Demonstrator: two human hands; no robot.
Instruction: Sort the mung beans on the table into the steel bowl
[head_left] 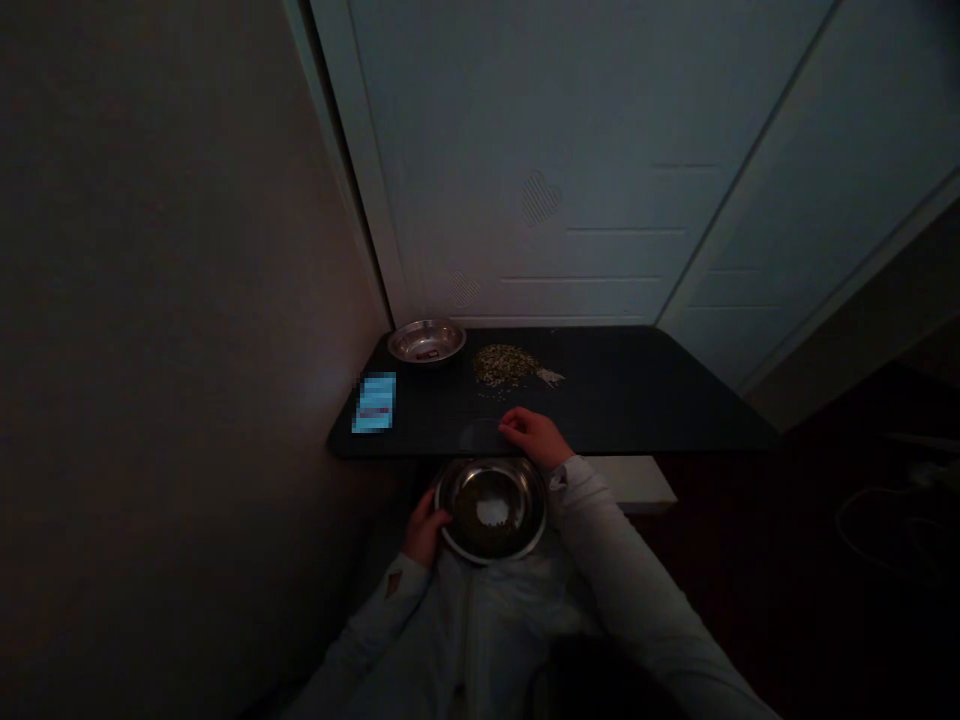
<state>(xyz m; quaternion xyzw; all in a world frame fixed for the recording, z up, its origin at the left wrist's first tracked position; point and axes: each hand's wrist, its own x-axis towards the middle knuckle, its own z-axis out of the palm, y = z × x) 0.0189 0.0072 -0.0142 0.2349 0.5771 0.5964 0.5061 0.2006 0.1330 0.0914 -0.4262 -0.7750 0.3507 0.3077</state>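
Note:
My left hand grips the left rim of a shiny metal bowl, which I hold just below the table's front edge. A layer of small dark greenish grains lies inside it. My right hand is closed in a pinch over the table's front edge, above the bowl. At its fingertips is a thin, rounded, see-through piece, too faint to name. Beyond that hand lies a heap of mixed green and pale grains, with a few pale bits at its right side.
A second metal bowl stands at the back left of the dark table. A blurred light-blue rectangle lies at the left edge. White panels rise behind, a wall closes the left, and a white block sits below.

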